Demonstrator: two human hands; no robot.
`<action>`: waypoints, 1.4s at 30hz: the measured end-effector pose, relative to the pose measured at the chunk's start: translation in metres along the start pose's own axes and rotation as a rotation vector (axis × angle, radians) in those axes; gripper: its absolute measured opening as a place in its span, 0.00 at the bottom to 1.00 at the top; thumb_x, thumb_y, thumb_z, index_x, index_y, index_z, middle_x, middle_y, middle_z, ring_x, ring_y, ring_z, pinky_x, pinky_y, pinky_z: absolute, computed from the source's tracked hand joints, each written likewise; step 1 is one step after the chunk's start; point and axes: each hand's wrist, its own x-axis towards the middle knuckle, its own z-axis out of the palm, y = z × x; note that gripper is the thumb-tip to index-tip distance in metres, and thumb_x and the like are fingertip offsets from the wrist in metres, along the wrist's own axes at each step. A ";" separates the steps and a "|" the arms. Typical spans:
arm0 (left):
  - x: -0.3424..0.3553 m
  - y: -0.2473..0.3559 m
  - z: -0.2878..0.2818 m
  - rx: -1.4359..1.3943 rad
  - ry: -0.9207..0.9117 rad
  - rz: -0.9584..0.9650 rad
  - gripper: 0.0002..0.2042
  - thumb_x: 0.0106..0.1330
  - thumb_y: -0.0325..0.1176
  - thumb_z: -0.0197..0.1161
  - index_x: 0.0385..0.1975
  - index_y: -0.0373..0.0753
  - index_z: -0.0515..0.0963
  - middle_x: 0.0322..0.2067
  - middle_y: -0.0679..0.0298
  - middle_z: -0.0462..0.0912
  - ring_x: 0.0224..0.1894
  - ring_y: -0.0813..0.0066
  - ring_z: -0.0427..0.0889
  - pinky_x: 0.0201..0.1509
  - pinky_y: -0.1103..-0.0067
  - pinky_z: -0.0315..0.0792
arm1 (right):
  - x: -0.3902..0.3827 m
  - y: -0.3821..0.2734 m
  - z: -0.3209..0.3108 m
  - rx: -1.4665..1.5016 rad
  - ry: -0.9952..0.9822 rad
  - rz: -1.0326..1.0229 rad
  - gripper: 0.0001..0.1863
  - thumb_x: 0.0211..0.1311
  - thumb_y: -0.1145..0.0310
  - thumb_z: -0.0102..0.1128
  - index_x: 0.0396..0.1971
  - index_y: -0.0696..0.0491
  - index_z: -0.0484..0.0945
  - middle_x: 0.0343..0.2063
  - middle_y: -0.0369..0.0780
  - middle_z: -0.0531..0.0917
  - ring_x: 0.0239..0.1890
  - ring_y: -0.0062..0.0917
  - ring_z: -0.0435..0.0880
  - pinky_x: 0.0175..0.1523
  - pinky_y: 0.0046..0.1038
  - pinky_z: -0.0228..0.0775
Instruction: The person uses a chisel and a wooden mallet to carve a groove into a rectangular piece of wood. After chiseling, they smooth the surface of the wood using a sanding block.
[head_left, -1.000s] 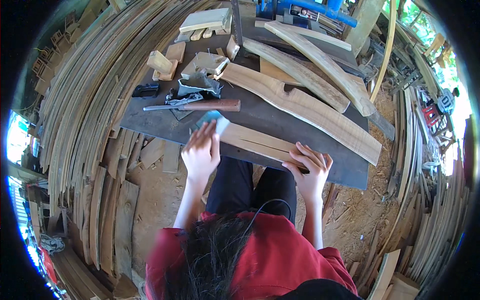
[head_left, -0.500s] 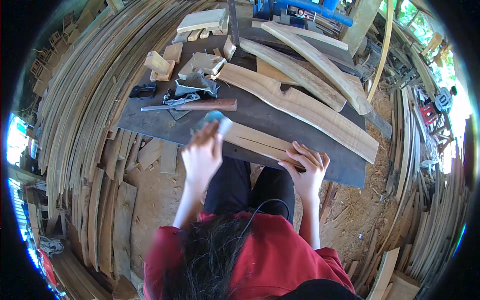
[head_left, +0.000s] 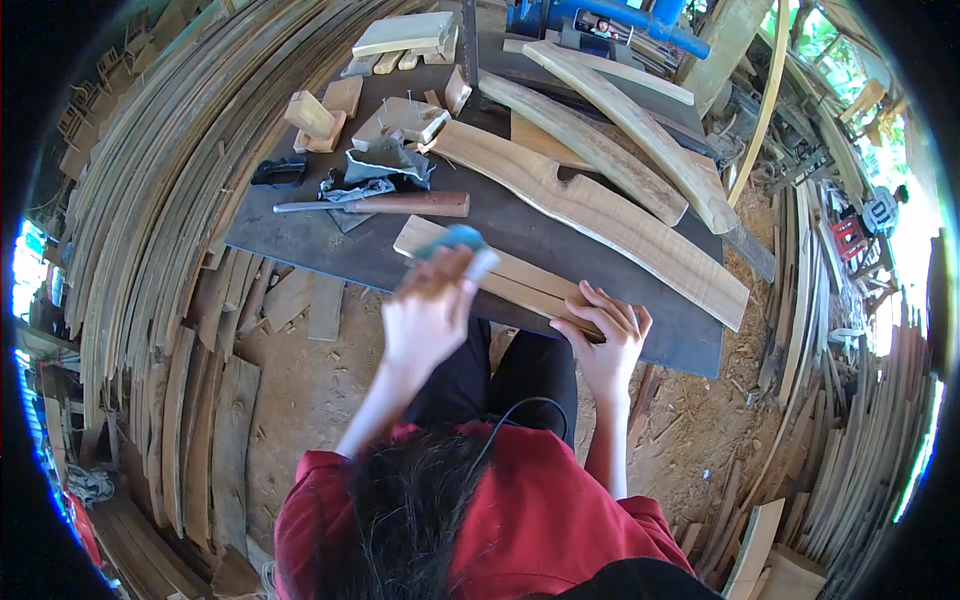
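Note:
Two narrow pale wooden strips (head_left: 527,276), with a dark line between them, lie along the near edge of the dark tabletop (head_left: 640,350). My left hand (head_left: 428,312) is closed round a blue-green and white pad (head_left: 462,243), smeared by motion, over the strips' left part. Their left end shows bare beyond the pad. At the right end, my right hand (head_left: 612,328) grips the strips, thumb on the near side and fingers over the top. Behind them lies a wooden-handled tool (head_left: 425,204) with a metal shaft.
A long curved board (head_left: 600,215) crosses the table, with rough planks (head_left: 640,130) behind it. Grey crumpled cloth (head_left: 385,165), wood blocks (head_left: 315,115) and a block with nails (head_left: 400,122) stand at the left. Stacked timber (head_left: 170,200) rises left. A person (head_left: 880,212) is far right.
My left hand and the pad have moved right along the strips, uncovering their left end. My right hand keeps its grip. The whole view has shifted slightly.

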 end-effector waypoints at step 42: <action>0.004 0.062 0.027 -0.207 -0.011 0.201 0.14 0.64 0.38 0.58 0.48 0.42 0.78 0.51 0.59 0.79 0.53 0.61 0.78 0.52 0.69 0.75 | -0.002 0.002 0.004 -0.044 0.007 0.037 0.31 0.41 0.50 0.75 0.44 0.47 0.73 0.40 0.30 0.86 0.41 0.25 0.83 0.59 0.37 0.56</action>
